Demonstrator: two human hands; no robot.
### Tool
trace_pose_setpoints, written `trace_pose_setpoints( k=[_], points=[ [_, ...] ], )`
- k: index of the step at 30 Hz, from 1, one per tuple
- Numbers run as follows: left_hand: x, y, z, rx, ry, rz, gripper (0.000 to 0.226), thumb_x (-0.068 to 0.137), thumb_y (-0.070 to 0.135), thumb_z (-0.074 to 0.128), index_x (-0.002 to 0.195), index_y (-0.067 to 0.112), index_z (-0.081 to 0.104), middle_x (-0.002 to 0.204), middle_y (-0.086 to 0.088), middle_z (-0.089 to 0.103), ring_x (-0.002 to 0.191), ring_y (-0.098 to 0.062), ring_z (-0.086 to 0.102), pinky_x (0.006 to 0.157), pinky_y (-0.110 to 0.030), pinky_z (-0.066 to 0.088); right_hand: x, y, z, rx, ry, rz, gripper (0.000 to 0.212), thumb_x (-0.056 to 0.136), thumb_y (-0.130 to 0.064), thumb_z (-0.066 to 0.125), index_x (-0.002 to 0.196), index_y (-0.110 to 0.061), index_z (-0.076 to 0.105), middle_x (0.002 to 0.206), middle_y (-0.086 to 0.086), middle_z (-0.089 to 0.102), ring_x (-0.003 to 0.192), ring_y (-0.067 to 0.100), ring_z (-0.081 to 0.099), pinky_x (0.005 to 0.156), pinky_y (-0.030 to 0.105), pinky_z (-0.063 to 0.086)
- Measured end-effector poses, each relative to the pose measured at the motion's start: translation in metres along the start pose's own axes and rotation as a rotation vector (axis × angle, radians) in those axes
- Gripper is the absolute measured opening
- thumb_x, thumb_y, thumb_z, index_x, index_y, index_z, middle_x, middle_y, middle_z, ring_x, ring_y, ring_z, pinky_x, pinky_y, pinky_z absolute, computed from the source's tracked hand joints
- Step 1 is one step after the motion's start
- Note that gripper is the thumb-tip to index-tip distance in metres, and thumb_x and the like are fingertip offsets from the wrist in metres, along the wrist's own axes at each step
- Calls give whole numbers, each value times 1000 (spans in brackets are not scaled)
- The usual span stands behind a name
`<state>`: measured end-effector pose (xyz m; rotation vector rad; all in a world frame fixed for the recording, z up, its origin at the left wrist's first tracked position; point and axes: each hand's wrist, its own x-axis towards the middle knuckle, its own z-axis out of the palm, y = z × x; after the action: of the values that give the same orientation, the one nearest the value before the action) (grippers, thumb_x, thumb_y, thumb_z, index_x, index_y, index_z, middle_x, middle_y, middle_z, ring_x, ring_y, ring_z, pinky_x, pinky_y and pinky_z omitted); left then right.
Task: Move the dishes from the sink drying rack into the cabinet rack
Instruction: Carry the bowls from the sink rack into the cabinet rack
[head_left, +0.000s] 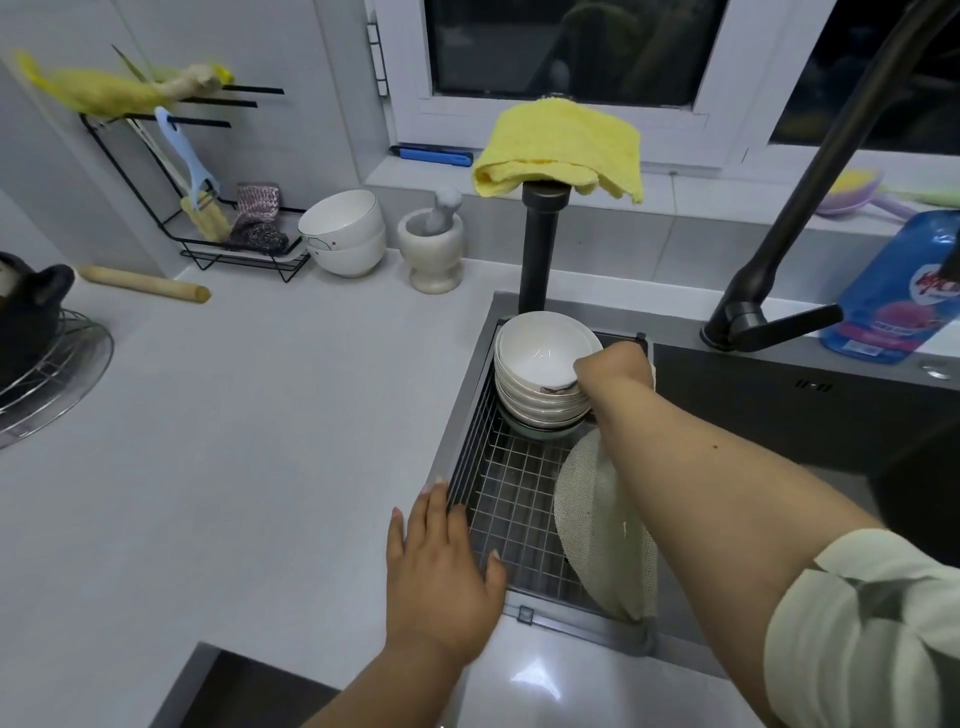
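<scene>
A stack of several white bowls (540, 358) stands at the far end of the wire drying rack (511, 499) set in the sink. My right hand (613, 366) grips the right rim of the top bowl. My left hand (441, 566) lies flat with fingers spread on the counter, touching the rack's left edge. A pale mesh mat (597, 530) leans in the rack's right side, partly under my right forearm. The cabinet rack is out of view.
Two stacked white bowls (345, 231) and a stone mortar with pestle (434, 244) stand on the counter behind. A black faucet (779, 291) rises at the right, a yellow cloth (561, 148) drapes a black post. A rolling pin (145, 283) and black wire stand (208, 208) are at the left.
</scene>
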<state>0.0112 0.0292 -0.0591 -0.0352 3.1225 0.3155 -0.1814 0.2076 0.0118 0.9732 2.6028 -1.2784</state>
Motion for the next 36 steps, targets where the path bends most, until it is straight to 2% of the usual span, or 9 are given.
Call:
trace_pose_setpoints(
  k=[5,8,11,14,18,21,26,32,36],
  points=[
    [1,-1,2,2,-9,2,67,84,53,24,140,19,39,160,-4,12,148,-18,5,120,-45,0,-8,0,-11,113,18,-41,6,81,-12,58,83,-6,58,79,7,63,74,26,59,55,24,40],
    [1,-1,3,-4,-8,4,63,86,52,23,137,19,40,160,-3,11,148,-17,4,120,-44,-1,-19,-3,-24,177,50,-74,23,79,-12,58,58,-9,48,52,-1,55,51,17,49,46,21,32],
    [0,-3,4,-11,9,2,63,86,52,20,136,20,42,159,-2,13,147,-16,6,121,-42,-1,-40,-1,-39,238,89,-146,33,79,-10,58,52,-10,39,45,-2,46,42,12,38,44,21,28],
    [-1,-3,4,-73,51,-1,73,82,56,10,137,20,41,157,-1,20,146,-15,12,121,-39,-1,-66,12,-51,329,115,-189,22,76,-15,63,58,-8,53,46,2,54,45,15,45,49,20,36],
    [-6,-8,1,-295,119,3,70,88,57,15,142,19,38,154,0,29,144,-14,18,121,-33,6,-104,40,-61,385,92,-205,30,76,-16,67,50,-12,51,42,0,53,41,13,45,50,21,38],
    [-19,3,-15,-684,217,-131,57,91,49,26,135,18,45,139,1,45,131,-12,33,111,-29,25,-129,66,-65,400,80,-219,38,76,-17,69,45,-15,48,39,0,53,42,15,47,55,23,41],
    [-58,45,-62,-1631,21,-256,46,94,55,38,133,30,44,124,-6,57,113,-23,58,87,-48,55,-172,113,-71,287,31,-225,37,77,-23,71,49,-15,48,37,-3,51,32,7,43,45,20,38],
    [-120,58,-70,-1642,18,-400,20,99,28,43,107,40,56,116,-6,58,106,-28,58,72,-51,58,-242,157,-89,239,-125,-281,32,77,-31,73,58,-13,54,49,1,59,45,13,55,54,24,46],
    [-170,49,-61,-1754,42,-522,35,99,35,38,127,21,54,117,-17,64,106,-38,62,60,-38,56,-285,179,-104,354,-528,-210,31,83,-46,63,91,-16,62,82,3,65,70,16,60,62,28,48]
  ],
)
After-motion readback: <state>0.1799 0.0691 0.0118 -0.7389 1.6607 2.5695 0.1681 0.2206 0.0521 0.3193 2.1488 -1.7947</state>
